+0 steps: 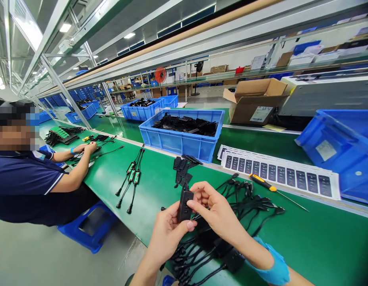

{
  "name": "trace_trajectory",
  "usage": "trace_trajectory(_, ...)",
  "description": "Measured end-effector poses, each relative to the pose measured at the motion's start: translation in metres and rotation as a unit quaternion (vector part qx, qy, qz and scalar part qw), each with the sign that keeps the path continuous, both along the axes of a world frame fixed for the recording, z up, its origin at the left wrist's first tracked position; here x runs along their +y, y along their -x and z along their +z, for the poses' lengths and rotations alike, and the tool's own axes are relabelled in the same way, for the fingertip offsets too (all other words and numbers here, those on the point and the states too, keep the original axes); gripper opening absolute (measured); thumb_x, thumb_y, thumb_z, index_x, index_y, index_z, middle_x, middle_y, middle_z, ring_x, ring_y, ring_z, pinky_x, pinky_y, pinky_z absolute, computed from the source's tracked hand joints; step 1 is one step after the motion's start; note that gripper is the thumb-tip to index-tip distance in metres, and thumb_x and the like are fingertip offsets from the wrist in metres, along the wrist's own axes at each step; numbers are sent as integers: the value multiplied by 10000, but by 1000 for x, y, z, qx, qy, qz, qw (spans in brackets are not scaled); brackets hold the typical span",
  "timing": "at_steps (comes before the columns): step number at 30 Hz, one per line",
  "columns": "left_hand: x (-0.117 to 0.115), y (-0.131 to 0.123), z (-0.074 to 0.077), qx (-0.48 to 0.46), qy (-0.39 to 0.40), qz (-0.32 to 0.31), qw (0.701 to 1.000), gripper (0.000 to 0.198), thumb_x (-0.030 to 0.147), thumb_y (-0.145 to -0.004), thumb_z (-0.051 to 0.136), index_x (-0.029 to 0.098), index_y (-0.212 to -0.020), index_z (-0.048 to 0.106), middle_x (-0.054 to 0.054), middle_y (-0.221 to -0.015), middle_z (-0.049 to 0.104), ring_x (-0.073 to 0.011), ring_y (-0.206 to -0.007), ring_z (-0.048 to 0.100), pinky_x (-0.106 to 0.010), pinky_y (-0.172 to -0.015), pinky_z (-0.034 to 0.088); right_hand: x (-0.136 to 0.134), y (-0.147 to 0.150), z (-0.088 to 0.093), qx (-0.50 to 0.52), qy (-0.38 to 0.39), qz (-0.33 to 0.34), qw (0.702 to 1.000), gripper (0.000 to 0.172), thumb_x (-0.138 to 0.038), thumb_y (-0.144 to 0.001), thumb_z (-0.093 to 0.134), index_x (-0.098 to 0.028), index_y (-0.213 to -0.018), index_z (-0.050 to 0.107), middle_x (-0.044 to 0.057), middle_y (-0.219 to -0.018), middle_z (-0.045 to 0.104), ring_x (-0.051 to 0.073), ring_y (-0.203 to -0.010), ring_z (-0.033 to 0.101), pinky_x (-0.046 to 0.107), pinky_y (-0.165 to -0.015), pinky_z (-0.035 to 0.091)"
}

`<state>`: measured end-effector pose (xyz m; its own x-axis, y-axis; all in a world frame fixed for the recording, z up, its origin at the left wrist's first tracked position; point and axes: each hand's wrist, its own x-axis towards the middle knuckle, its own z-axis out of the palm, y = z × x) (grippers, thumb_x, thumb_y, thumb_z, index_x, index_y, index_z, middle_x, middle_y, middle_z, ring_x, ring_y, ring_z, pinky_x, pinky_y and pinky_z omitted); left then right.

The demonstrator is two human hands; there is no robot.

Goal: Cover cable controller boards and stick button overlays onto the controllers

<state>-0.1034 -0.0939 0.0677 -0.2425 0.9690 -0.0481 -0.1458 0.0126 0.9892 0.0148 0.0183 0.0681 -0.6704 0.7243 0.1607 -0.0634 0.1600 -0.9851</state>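
The left hand [166, 230] would best hold the small black case [184, 211] steady while the right hand [215, 208] presses evenly along its edge. The left hand grasps the case's left side, thumb by its lower end. The case is between both hands, above the near green table [318, 242]. The right hand grips its right side, thumb on the face, forearm slanting in from the near right.

A red fan [160, 74] stands beyond an open cardboard box [252, 106].

Single head-worn view, facing forward and down across green bench [309, 238]; fingers [201, 208] near.
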Motion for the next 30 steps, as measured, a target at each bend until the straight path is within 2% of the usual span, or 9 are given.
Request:
trace_trajectory(5,-6,4,-4,177,7,0,984,449,383,-937,523,173,-1333,556,-76,-911,738,-203,-807,686,-301,-774,539,5,0,4,10,42,58,997,396,-548,-844,622,-227,-1060,540,10,-850,577,160,-747,581,278,-655,508)
trace_trajectory(9,-9,4,-5,262,20,-11,965,404,378,-984,400,199,-1324,526,-79,-964,726,-172,-725,675,-266,-686,541,7,2,8,27,75,143,987,416,-620,-878,542,-217,-973,578,-6,-758,571,144,-621,554,287,-614,500)
trace_trajectory(11,-8,5,-4,289,21,-12,957,371,368,-987,383,204,-1282,536,-68,-945,717,-150,-643,648,-245,-608,520,5,4,8,47,75,129,988,409,-623,-876,546,-221,-939,583,-7,-739,571,142,-586,545,284,-580,491)
trace_trajectory(14,-4,13,1,341,5,-1,940,330,342,-980,401,209,-1236,561,-36,-820,685,-149,-624,617,-250,-623,500,9,6,9,80,51,103,990,388,-590,-836,631,-219,-951,631,18,-807,612,166,-708,586,292,-668,500)
trace_trajectory(18,16,37,-1,399,-17,28,917,310,335,-938,468,214,-1162,644,-72,-910,623,-190,-795,605,-273,-671,489,43,5,14,118,67,-36,990,402,-597,-799,629,-224,-947,615,32,-866,614,134,-698,538,236,-562,429)
trace_trajectory(21,41,51,-15,399,16,38,916,297,339,-881,544,201,-1120,651,-38,-823,596,-175,-739,583,-262,-640,476,85,0,11,52,50,-166,984,420,-620,-786,542,-217,-905,545,25,-784,585,114,-578,467,220,-463,354)
trace_trajectory(24,63,50,-35,386,45,10,921,267,321,-835,606,195,-1069,633,17,-717,593,-137,-608,565,-241,-592,469,123,-13,-5,-32,22,-222,974,400,-538,-762,566,-201,-968,504,18,-711,578,130,-544,476,238,-459,368)
trace_trajectory(27,77,41,-51,412,58,-12,909,205,289,-799,655,195,-980,675,6,-773,617,-133,-605,574,-265,-637,489,145,-33,-22,-141,-37,-275,950,379,-435,-797,556,-164,-1056,503,26,-691,582,157,-536,501,272,-486,396)
trace_trajectory(30,80,34,-57,448,64,-28,891,199,297,-803,670,190,-960,728,-39,-838,619,-193,-766,613,-331,-771,502,151,-48,-30,-256,-135,-311,905,379,-283,-821,556,-109,-1157,538,136,-930,618,231,-716,596,344,-617,462)
